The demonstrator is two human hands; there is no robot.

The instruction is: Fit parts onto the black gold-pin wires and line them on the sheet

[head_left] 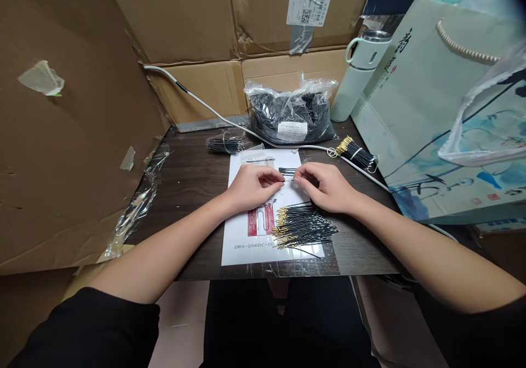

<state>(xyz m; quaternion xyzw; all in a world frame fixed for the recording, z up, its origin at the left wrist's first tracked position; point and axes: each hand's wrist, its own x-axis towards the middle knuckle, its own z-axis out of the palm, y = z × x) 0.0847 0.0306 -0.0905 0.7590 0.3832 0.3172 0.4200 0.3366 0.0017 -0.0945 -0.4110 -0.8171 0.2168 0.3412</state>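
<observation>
My left hand [251,186] and my right hand [324,186] meet over a white printed sheet [242,236] on the dark wooden table [193,176]. Both are closed in a pinch, and together they hold a thin black wire [289,179] between their fingertips. Just beyond the fingertips a few black wires [286,171] lie on the sheet. A loose pile of black wires with gold tips [302,226] lies under and in front of my right wrist.
At the back stands a clear plastic bag full of black wires [290,113], with a small wire bundle [225,145] to its left and a tied gold-tipped bundle [356,153] to its right. A white cable [205,105] crosses the table. Cardboard boxes [74,127], a white flask [361,72] and a paper bag [435,110] surround it.
</observation>
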